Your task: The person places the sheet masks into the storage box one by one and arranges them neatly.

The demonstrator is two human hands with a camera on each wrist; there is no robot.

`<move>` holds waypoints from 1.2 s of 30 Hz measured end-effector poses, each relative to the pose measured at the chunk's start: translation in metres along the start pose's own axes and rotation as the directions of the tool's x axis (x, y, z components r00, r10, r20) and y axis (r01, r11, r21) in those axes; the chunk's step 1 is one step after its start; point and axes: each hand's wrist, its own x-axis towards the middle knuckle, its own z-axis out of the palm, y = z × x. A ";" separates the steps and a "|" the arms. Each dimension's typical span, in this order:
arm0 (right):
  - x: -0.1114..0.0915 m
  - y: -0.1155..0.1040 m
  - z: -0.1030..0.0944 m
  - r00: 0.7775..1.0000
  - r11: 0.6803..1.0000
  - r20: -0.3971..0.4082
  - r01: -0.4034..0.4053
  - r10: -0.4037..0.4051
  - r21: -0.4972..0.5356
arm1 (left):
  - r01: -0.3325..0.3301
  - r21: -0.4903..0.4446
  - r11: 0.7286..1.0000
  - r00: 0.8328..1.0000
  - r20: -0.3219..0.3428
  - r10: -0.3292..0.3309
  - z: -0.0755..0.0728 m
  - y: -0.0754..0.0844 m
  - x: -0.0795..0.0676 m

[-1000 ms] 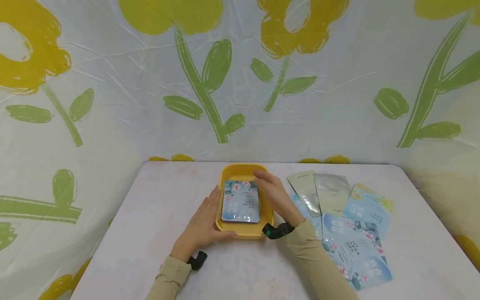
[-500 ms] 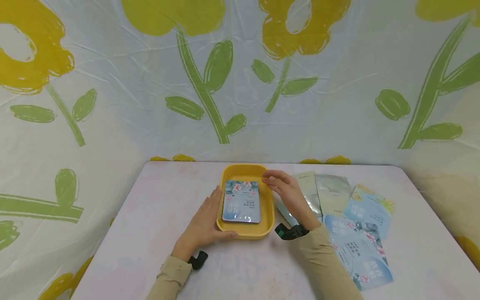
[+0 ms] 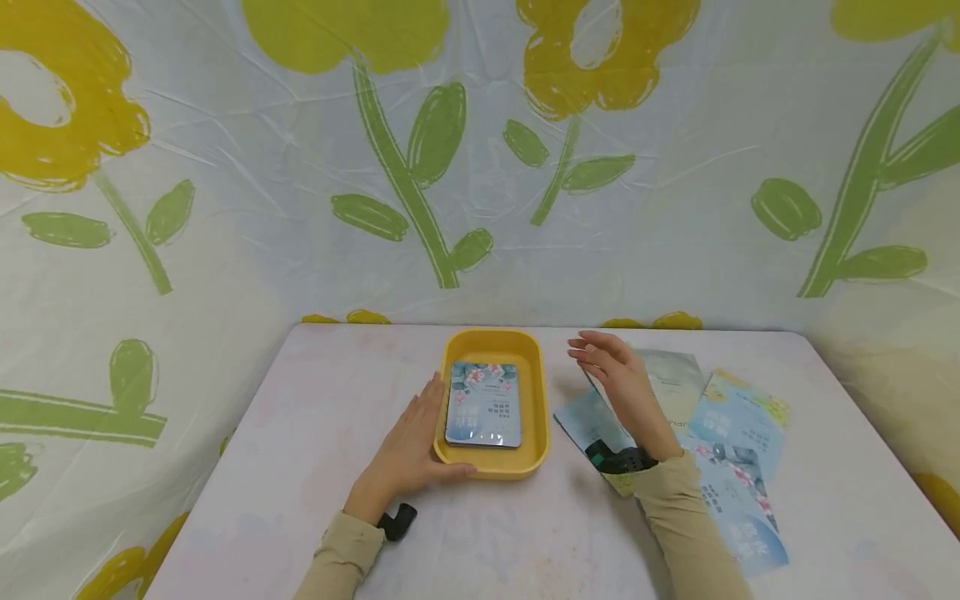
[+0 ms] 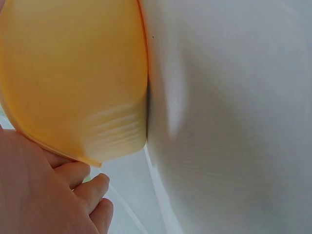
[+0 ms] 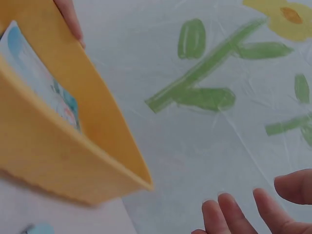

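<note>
Now that my right hand has drawn away from the yellow tray toward the loose sachets, released and empty, I judge the floral packet settled inside; my left hand, fingers relaxed, touches the tray's side.

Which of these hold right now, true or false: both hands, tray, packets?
1. The left hand touches the yellow tray. True.
2. The right hand is gripping a packet. False: it holds nothing.
3. A floral packet lies inside the tray. True.
4. The loose packets lie left of the tray in the head view. False: they lie to its right.
5. The tray is upside down. False: its open side faces up.
6. Some loose packets overlap. True.
</note>
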 end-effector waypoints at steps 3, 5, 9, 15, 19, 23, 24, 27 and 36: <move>-0.003 -0.002 -0.014 1.000 0.999 -0.019 0.014 -0.014 0.031 | 0.001 0.002 1.000 1.000 -0.001 -0.001 0.001 0.000 0.000; -0.005 -0.004 -0.023 0.999 0.998 -0.023 0.037 -0.036 0.051 | -0.002 -0.001 1.000 1.000 -0.006 0.002 0.001 -0.001 0.000; -0.011 -0.006 -0.041 0.996 0.993 -0.024 0.083 -0.081 0.085 | -0.003 -0.002 1.000 1.000 -0.009 0.003 0.001 -0.002 0.000; -0.024 -0.009 -0.071 0.993 0.990 -0.067 0.101 -0.095 0.098 | -0.004 0.001 1.000 1.000 0.004 0.004 0.001 -0.004 0.000; -0.034 -0.010 -0.093 0.988 0.981 -0.107 0.127 -0.111 0.148 | -0.003 -0.001 1.000 1.000 0.008 0.003 0.001 -0.004 0.001; -0.042 -0.011 -0.113 0.975 0.950 -0.146 0.197 -0.165 0.242 | -0.010 -0.018 1.000 1.000 0.003 0.010 0.002 -0.002 0.001; -0.044 -0.011 -0.118 0.973 0.944 -0.158 0.207 -0.171 0.256 | -0.011 -0.018 1.000 1.000 0.002 0.011 0.002 -0.002 0.001; -0.050 -0.011 -0.129 0.965 0.943 -0.207 0.212 -0.161 0.257 | -0.010 -0.015 1.000 1.000 0.002 0.010 0.003 -0.001 0.002; -0.059 -0.007 -0.153 0.860 0.964 -0.505 0.194 -0.077 0.184 | -0.003 -0.015 1.000 1.000 0.003 0.003 0.001 -0.001 0.001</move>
